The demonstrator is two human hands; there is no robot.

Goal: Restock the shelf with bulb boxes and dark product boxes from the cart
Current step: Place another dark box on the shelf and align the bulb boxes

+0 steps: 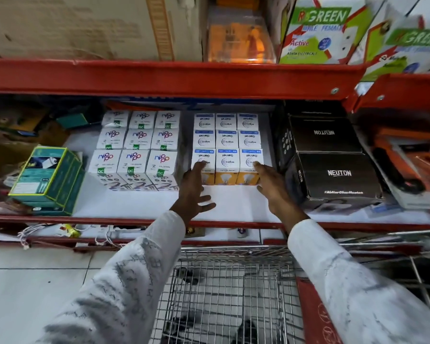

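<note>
On the white shelf (139,207) stand two blocks of bulb boxes. The left block is white boxes with a purple logo (132,160). The right block is white and yellow Wipro Garnet boxes (226,160), several in three rows. My left hand (194,189) rests with fingers spread against the left end of the front Garnet row. Against that row's right end lies my right hand (271,184), also spread. Neither hand grips a box. Black Neuton boxes (338,175) are stacked to the right. The wire cart (224,294) below looks almost empty.
A green boxed item (47,177) lies at the shelf's left end. Orange and black tools (407,165) crowd the right end. A red shelf beam (174,78) runs overhead with cartons above it. A white tiled floor (30,281) shows at the lower left.
</note>
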